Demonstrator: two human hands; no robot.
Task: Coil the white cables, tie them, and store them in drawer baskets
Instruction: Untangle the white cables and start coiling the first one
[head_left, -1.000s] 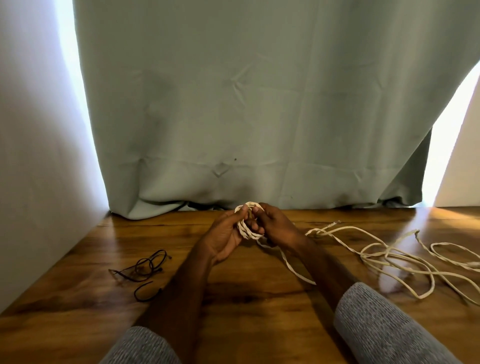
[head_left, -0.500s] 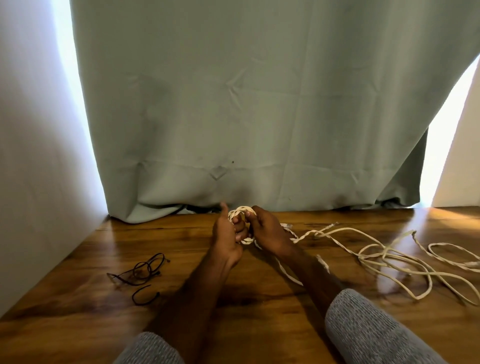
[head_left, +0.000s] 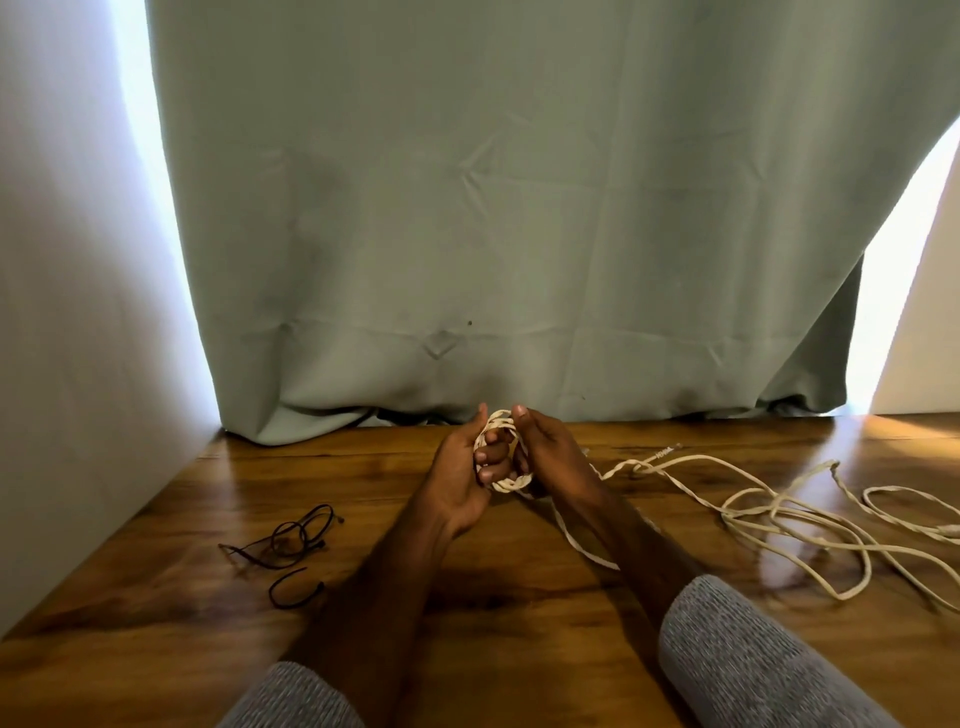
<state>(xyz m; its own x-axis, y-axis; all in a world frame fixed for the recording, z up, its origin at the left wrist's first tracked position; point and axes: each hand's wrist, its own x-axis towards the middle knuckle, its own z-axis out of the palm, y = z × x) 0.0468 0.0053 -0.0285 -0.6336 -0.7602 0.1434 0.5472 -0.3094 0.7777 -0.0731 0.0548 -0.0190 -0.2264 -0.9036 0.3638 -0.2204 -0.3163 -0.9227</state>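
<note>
A small coil of white cable (head_left: 506, 483) is held upright between both hands above the wooden table (head_left: 519, 639). My left hand (head_left: 460, 475) has its fingers through the coil's loops, thumb raised. My right hand (head_left: 553, 457) grips the coil's right side. The rest of the white cable (head_left: 779, 512) trails from under my right wrist and lies in loose tangled loops across the right of the table. No drawer basket is in view.
Thin black ties (head_left: 291, 535) lie on the table at the left, one short curved piece (head_left: 293, 595) nearer me. A grey-green curtain (head_left: 519, 234) hangs behind the table's far edge. A white wall (head_left: 78, 312) borders the left side.
The left hand's fingers have slid further into the coil and its thumb has lifted. The coil has turned more upright, and both hands have shifted slightly left.
</note>
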